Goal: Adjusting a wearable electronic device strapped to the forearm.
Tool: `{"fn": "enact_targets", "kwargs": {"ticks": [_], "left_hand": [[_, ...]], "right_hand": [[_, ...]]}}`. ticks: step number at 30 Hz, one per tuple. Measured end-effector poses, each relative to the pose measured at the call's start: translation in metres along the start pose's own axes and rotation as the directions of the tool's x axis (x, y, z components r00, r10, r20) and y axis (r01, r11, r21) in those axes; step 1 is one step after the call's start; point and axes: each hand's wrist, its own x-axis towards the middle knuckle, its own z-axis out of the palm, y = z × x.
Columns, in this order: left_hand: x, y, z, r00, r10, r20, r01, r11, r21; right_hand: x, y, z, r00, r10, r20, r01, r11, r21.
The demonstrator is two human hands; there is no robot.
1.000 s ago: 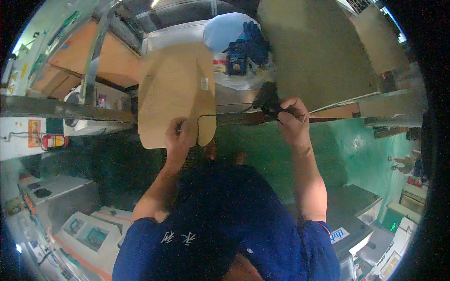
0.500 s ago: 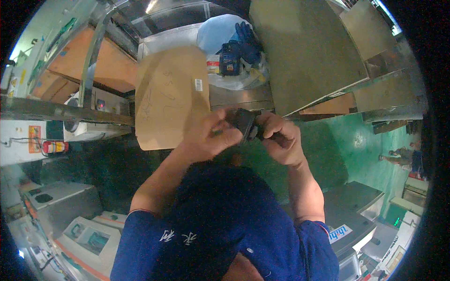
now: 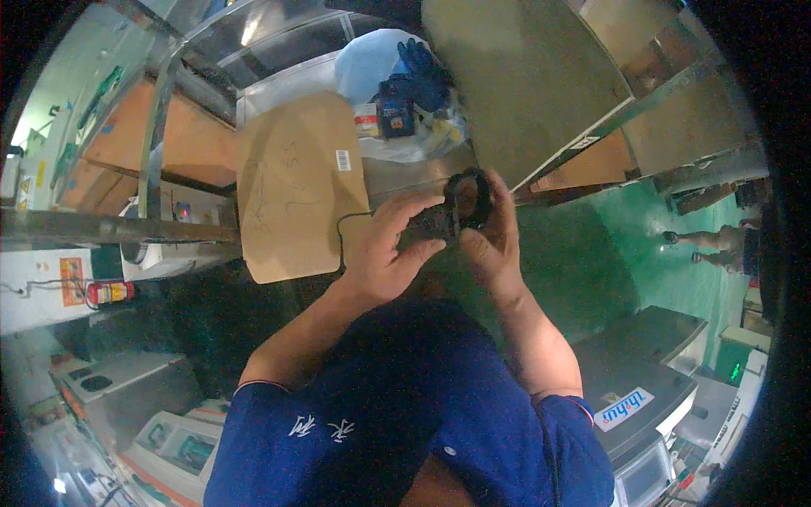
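Observation:
A black ring-shaped piece [image 3: 485, 203] is held up in front of my chest, its round opening showing. My right hand [image 3: 501, 245] grips it, with the fingers behind the ring and the thumb on its lower edge. From the other side, my left hand [image 3: 384, 249] pinches the flat dark part joined to the ring between its fingertips and thumb. The exact kind of piece cannot be made out. Beside my left hand, a thin black cable [image 3: 340, 235] loops over the edge of a brown cardboard sheet [image 3: 296, 186] with a small white label.
Past my hands, a metal surface [image 3: 422, 173] bears a dark blue bottle [image 3: 395, 108], a blue glove [image 3: 427, 74], a small red-and-white box [image 3: 366, 120] and clear plastic. A large greenish board [image 3: 524, 84] lies to the right. Metal rails [image 3: 110, 226] stand left; a person [image 3: 718, 245] is far right.
The black piece has been turned, so its ring opening now faces me. My left fingers have straightened somewhat, and the cable has come into sight. The whole view has shifted slightly.

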Motion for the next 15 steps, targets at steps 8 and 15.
{"fn": "enact_targets", "kwargs": {"ticks": [8,15], "left_hand": [[0.012,-0.012,0.003,0.976,0.216,0.029,-0.218,0.97,0.108],[0.013,-0.003,0.006,0.962,0.274,0.011,-0.274,0.956,0.108]], "right_hand": [[0.002,0.016,-0.03,0.828,0.445,0.341,-0.547,0.774,0.32],[0.012,-0.001,-0.029,0.867,0.397,0.302,-0.458,0.874,0.165]]}}
